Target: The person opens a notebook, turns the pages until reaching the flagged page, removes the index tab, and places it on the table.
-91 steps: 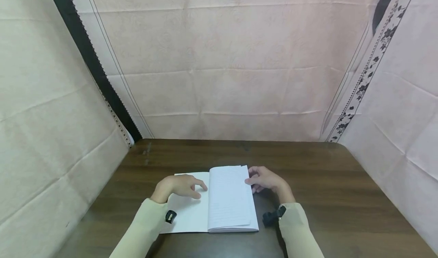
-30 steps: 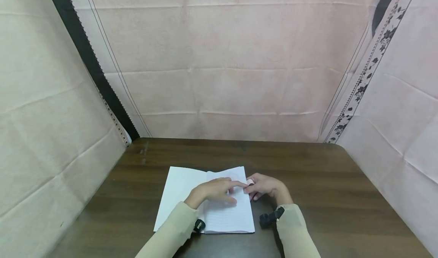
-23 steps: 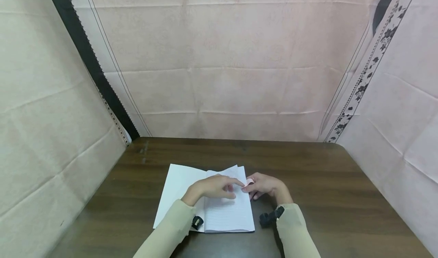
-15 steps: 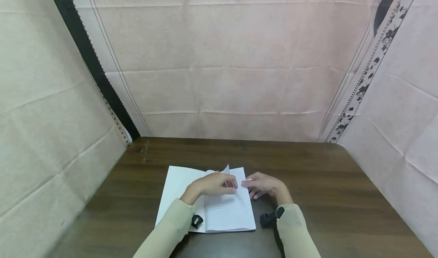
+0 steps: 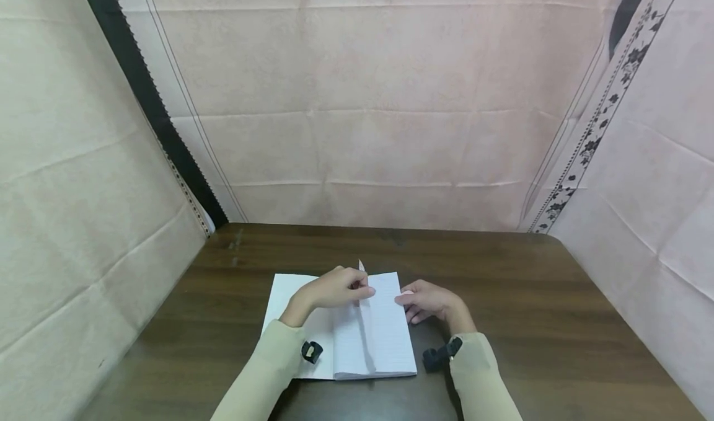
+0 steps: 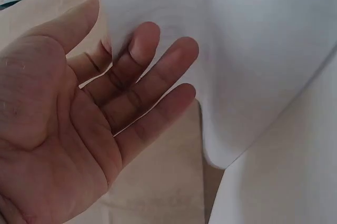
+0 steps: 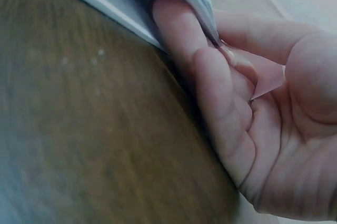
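Note:
An open notebook [image 5: 393, 340] with lined white pages lies on the table before me. One leaf [image 5: 364, 331] stands nearly upright between its halves, its top corner poking up past my left hand [image 5: 331, 288]. In the left wrist view, the fingers [image 6: 168, 66] of that hand lie loosely bent against the leaf [image 6: 253, 50], and the thumb stays apart. At the notebook's right edge, my right hand [image 5: 432, 300] pinches the pages, thumb above and fingers [image 7: 179, 23] underneath. A small pale flap [image 7: 271, 79] shows by its palm; what it is remains unclear.
The brown wooden table [image 5: 530, 322] extends around the notebook. Pale cloth hangs [image 5: 390, 129] behind it and on both sides. Each wrist wears a small black camera, such as the right one [image 5: 440, 354].
The left hand has moved from the left page to the right edge, then back leftward, bringing one leaf up and over toward the middle. The right hand has stayed at the right edge.

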{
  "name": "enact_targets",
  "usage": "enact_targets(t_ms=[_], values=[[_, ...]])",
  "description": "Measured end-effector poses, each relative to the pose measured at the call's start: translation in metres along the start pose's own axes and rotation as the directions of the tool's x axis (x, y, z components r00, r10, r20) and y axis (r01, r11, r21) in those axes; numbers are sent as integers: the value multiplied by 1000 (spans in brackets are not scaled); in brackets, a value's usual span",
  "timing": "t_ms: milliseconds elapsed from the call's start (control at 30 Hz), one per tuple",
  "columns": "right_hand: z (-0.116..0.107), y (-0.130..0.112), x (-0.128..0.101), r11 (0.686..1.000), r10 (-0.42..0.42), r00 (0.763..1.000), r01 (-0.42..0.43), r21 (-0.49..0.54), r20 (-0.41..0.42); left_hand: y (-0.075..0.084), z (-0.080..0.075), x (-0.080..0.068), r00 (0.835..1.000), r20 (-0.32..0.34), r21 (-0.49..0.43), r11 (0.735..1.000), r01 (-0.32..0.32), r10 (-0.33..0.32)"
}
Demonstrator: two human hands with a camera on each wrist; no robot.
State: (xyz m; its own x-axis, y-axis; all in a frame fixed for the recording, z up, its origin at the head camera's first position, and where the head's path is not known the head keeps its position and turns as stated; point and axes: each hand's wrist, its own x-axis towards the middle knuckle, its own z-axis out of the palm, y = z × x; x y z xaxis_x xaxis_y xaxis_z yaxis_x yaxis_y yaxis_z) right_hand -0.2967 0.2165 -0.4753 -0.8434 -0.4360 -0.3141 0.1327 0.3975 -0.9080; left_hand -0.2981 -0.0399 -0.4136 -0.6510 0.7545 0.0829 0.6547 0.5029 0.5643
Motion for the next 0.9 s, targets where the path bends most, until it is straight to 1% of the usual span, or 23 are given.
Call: enact_targets(t_ms=[167,267,400,600,700,900], values=[[2,-2,0,1000,1,1000,-1,-9,-9,-1,-15,-9,999,-37,24,999,31,-30],[4,-2,0,1000,2,1000,-2,-5,-9,-3,-22,-16,996,-68,45,997,60,-57],[5,-3,0,1000,-7,1000,7,-2,0,-6,-29,-27,991,-109,77,993,91,-83],[1,0,1,999,-37,999,37,-25,-13,-17,-39,-42,979,-174,98,987,125,-107],[-2,3,1,999,-43,999,43,-28,-14,-22,-44,-52,972,-191,86,984,155,-136],[-4,7,-1,998,-66,998,66,-1,-2,-31,-53,-75,962,-197,65,977,204,-188]])
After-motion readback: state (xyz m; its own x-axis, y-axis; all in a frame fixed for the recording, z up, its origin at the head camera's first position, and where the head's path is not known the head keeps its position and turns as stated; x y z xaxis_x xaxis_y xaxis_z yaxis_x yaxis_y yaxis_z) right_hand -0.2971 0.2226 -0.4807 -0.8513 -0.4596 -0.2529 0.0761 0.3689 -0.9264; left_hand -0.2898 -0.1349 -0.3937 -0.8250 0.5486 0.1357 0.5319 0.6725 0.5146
